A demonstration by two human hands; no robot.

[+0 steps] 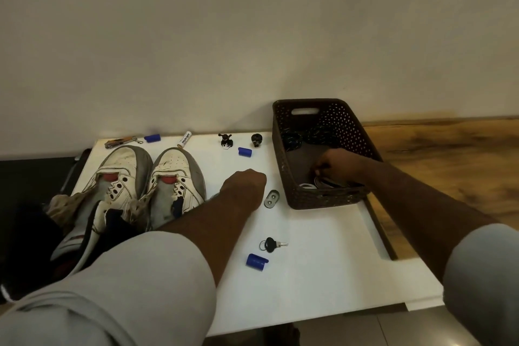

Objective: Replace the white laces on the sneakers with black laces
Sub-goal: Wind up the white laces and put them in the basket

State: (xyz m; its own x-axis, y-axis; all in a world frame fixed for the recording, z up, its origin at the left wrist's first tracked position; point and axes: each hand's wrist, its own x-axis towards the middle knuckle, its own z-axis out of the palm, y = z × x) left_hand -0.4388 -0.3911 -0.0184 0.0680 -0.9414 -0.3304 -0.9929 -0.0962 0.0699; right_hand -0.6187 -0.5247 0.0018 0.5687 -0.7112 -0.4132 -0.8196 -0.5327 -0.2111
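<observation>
Reaching into the basket (283,177) with the right hand (341,167), fingers curling down over white laces (317,183) at the near end; pinching them, probably, though the wall and the knuckles are hiding the fingertips, so impossible to tell for certain. Resting the left hand (245,187) on the board (323,261) as a loose fist, gripping nothing visible, between the sneakers (151,180) and the basket.

Lying coiled at the far end of the basket: the black laces (304,136), apart from the right hand. Standing side by side at the left, toes toward the wall: both sneakers, eyelets looking bare, tongues exposed.

Sitting close by: a metal tag (271,199) just beside the left fist, a key (271,244) and a blue cap (256,261) nearer the body.

Risking, from here: snagging a black coil while lifting out, dragging it over the rim; tipping the light basket by pulling against its near wall; sweeping the tag or key off the board with the left forearm.
</observation>
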